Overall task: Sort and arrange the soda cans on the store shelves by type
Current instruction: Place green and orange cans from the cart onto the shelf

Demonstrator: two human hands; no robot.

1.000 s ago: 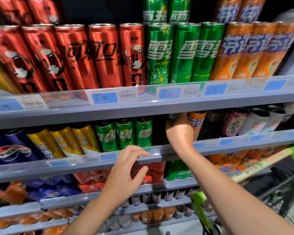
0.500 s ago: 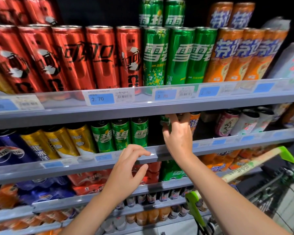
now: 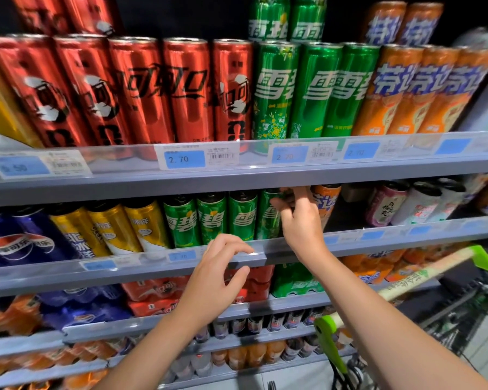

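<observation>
The green can (image 3: 269, 218) that was barely showing behind the right hand (image 3: 300, 220) a second ago now stands in plain sight on the middle shelf (image 3: 378, 243), next to the three green cans (image 3: 212, 218) already lined up there and just left of the orange can (image 3: 326, 202). The right hand has slid up and its fingers curl round the can's top, under the shelf above. To my eye that closes the gap in the green row, so this can looks all but placed; it only wants letting go.

The left hand (image 3: 217, 277) hovers in front of the shelf edge, fingers loosely bent and apart, holding nothing.

Further along the same shelf stand yellow cans (image 3: 116, 229) and blue cans (image 3: 20, 240) to the left. The top shelf (image 3: 237, 178) carries tall red, green and orange cans in their own blocks. A cart handle (image 3: 423, 274) pokes in at the right.
</observation>
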